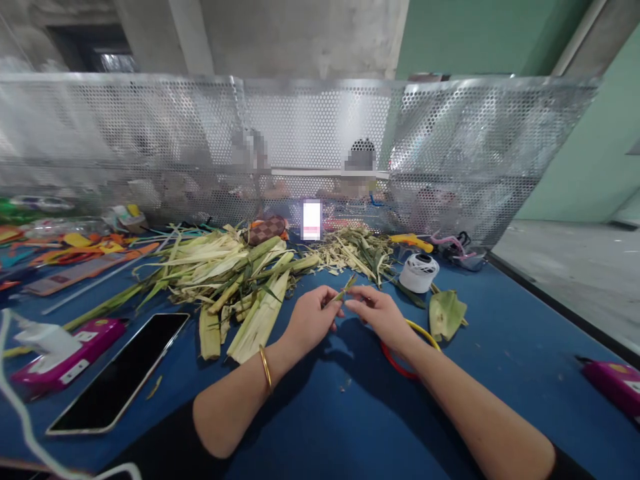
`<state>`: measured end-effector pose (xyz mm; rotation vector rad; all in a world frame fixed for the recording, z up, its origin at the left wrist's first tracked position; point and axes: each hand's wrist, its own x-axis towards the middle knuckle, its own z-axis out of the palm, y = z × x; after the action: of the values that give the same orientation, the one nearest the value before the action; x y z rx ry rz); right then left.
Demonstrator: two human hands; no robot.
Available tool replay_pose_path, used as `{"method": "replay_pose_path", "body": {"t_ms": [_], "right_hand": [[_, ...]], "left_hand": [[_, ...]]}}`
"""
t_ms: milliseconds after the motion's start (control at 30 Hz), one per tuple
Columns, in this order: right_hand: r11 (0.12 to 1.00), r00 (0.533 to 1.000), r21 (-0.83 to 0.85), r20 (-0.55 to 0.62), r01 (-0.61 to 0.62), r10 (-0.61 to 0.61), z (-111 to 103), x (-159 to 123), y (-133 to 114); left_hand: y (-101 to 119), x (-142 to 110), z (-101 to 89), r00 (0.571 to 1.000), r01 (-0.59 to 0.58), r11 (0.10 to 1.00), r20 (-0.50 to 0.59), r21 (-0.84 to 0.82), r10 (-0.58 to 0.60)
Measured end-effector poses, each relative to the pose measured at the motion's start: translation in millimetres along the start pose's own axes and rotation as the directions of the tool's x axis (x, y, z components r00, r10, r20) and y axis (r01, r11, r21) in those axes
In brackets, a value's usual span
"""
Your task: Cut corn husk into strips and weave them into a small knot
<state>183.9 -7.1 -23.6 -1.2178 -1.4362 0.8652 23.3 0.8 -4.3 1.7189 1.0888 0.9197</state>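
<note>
Above the middle of the blue table, both hands meet at a thin, yellow-green strip of husk or leaf (345,289). My left hand (310,315) pinches its lower part between thumb and fingers. The fingertips of my right hand (381,316) close on the strip's upper end. A red and yellow ring (432,336) lies under my right wrist and is partly covered by it. To the left spreads a heap of pale green husks and stalks (260,313). A white roll of thread (419,273) stands beyond my right hand, and a broad husk piece (447,313) lies near it.
At the left are a dark-screened phone (120,373) and a magenta power strip (75,360) with a white plug. Shredded husk bits (350,250) lie behind my hands, near yellow-handled scissors (413,241). A perforated metal divider (310,120) spans the table's back. Another power strip (613,383) is far right.
</note>
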Motion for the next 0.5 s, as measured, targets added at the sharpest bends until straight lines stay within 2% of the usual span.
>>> {"method": "replay_pose_path", "body": {"t_ms": [100,200,333,500], "right_hand": [[0.999,0.999,-0.045,0.041,0.008,-0.006,3.1,-2.4,0.7],[0.999,0.997,-0.053,0.078,0.007,-0.003,0.8,-1.9,1.4],[0.995,0.988,-0.102,0.155,-0.003,0.019,-1.6,-1.9,-0.2],[0.942,0.973,-0.304,0.218,0.144,-0.079,4.0,-9.4,-3.9]], "left_hand": [[2.7,-1.0,-1.7,0.998,-0.057,0.993,0.036,0.106,0.053],[2.9,0.5,-1.9,0.996,-0.083,0.985,-0.012,0.152,0.086],[0.4,1.8,0.4,1.0,0.001,0.998,-0.026,-0.057,-0.002],[-2.6,1.0,3.3,0.984,0.171,0.928,0.016,-0.332,-0.176]]}}
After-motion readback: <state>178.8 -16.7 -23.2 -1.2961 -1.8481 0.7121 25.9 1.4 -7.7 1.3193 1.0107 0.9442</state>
